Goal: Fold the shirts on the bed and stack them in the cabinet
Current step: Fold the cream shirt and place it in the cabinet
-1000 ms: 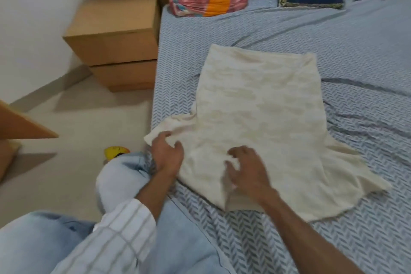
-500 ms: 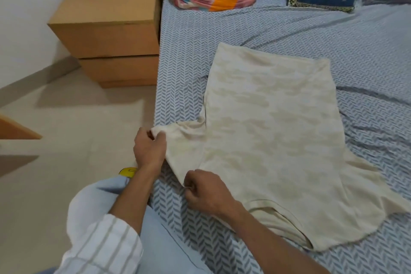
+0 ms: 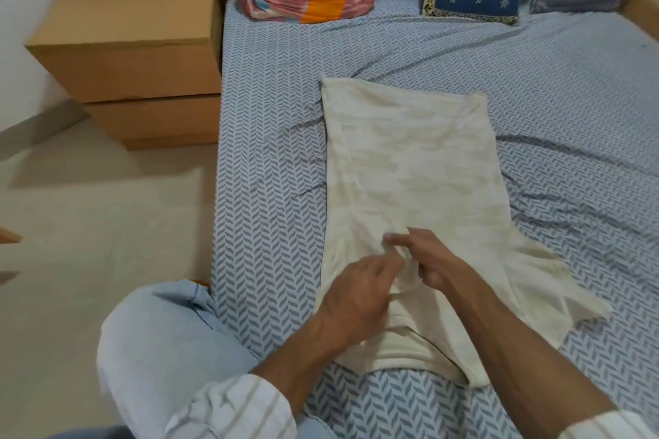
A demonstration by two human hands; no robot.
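Blue herringbone sheets cover the bed [image 3: 463,57], with a wooden bedside cabinet [image 3: 135,61] against its left edge and pillows along the head end. On the bed's near-left part lies a cream shirt [image 3: 420,167], its left side folded in over the body, collar nearest the person. Both hands meet above the collar: the left hand [image 3: 360,292] and right hand [image 3: 438,260] each pinch the folded-in sleeve cloth.

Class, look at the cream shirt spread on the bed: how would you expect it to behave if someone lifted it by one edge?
The cream shirt would probably droop, not hold shape: its left side is already folded over flat. It looks thin and light, since it bunches into small wrinkles where the hands, left hand and right hand, pinch it. It seems unlikely to slide far on the patterned bedsheet.
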